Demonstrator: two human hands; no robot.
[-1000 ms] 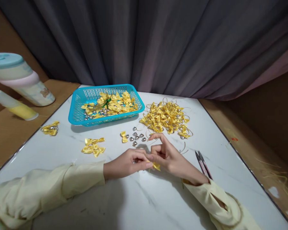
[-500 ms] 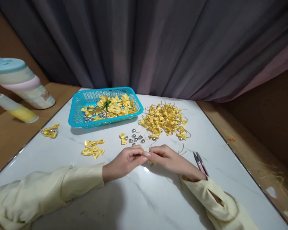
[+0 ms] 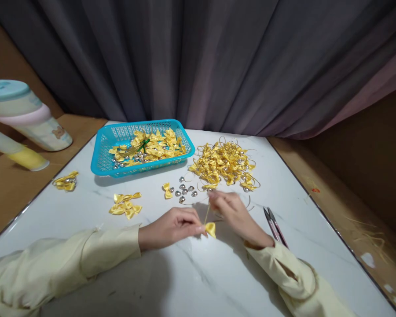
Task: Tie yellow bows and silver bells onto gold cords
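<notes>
Pinched in my left hand (image 3: 176, 226) is a yellow satin bow (image 3: 210, 229), one loop of it showing past the fingertips. My right hand (image 3: 229, 213) is closed on a thin gold cord (image 3: 207, 213), which runs taut from the bow up to its fingers. Just beyond the hands lie several small silver bells (image 3: 185, 190) and a single yellow bow (image 3: 167, 190). Left of them is a small group of yellow bows (image 3: 125, 206). Behind my right hand spreads a heap of bows with bells and cord loops (image 3: 224, 163).
A blue plastic basket (image 3: 100, 169) holds bows, bells and a tied cord bundle. Thread snips (image 3: 276, 225) lie by my right wrist. At far left are a tumbler (image 3: 36, 114) and a yellow ribbon roll (image 3: 23, 154). One bow cluster (image 3: 66, 180) sits near the table's left edge.
My hands were together at the fingertips; the right has risen away, drawing the gold cord out. The yellow bow now shows at my left fingertips.
</notes>
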